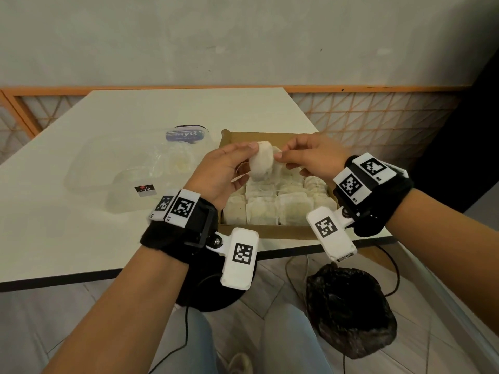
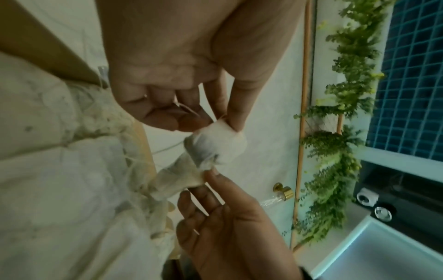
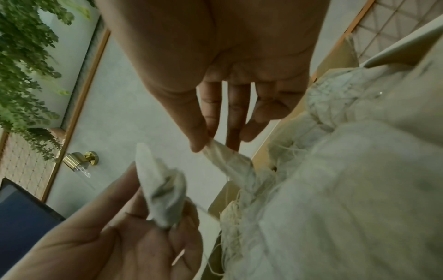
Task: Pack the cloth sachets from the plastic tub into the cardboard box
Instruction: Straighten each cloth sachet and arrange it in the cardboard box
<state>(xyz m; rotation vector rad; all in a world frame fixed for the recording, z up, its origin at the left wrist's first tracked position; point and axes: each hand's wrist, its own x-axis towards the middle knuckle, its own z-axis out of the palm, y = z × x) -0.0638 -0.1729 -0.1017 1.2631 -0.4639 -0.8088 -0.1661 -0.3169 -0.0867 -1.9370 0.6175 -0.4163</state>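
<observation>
A white surface (image 1: 81, 238) stood by a grey wall (image 1: 243, 36). A black bag (image 1: 351, 314) sat on the floor under it. Green plants (image 2: 345, 113) hung near a gold knob (image 2: 284, 192).

Grey wall (image 1: 243, 36); white table (image 1: 81, 157)

Both hands raised close together; left hand (image 1: 220, 171) and right hand (image 1: 314, 157) each pinching.

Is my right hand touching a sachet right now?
Touching. In the right wrist view, the right hand pinches the tip of a sachet between thumb and finger, with no gap.
</observation>
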